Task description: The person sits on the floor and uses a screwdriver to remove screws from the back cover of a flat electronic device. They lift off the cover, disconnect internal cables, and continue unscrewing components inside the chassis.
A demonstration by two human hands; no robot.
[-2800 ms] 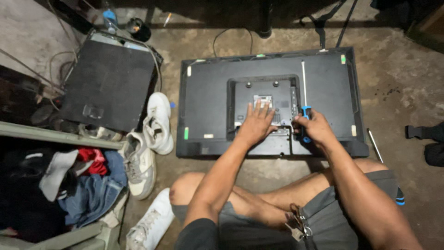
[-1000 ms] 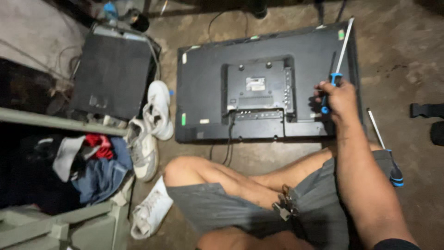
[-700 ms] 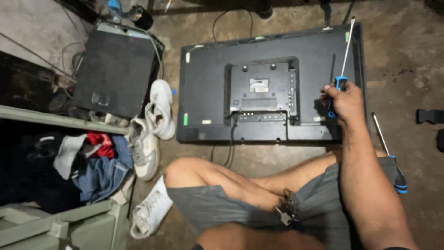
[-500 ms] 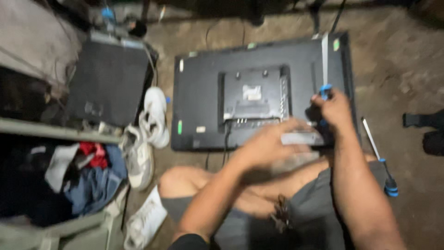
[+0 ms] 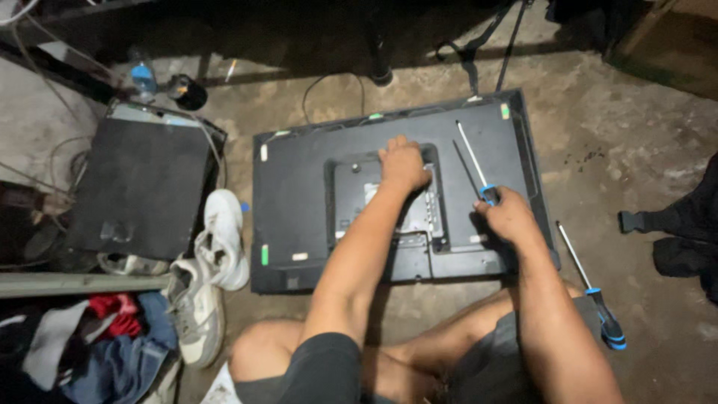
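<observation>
**Rear panel of a flat screen, worked on the floor**

Bare concrete floor point(image 5: 636, 157) serves as the work surface, with the person seated cross-legged at its near edge. Nearest, a spare screwdriver point(image 5: 594, 295) lies on the floor beside the right knee. Next, the flat screen point(image 5: 299, 202) lies face down just ahead of the knees. The right hand point(image 5: 508, 218) is closed around the blue handle of a long screwdriver point(image 5: 473, 164), shaft laid across the back cover. The left hand point(image 5: 402, 163) rests palm down, fingers loosely curled, on the raised centre housing point(image 5: 351, 194). Good practice: keep the left hand steadying the housing, and seat the tip squarely before turning. Left of the screen lie white shoes point(image 5: 221, 239); farther, a dark case point(image 5: 138, 187).
</observation>
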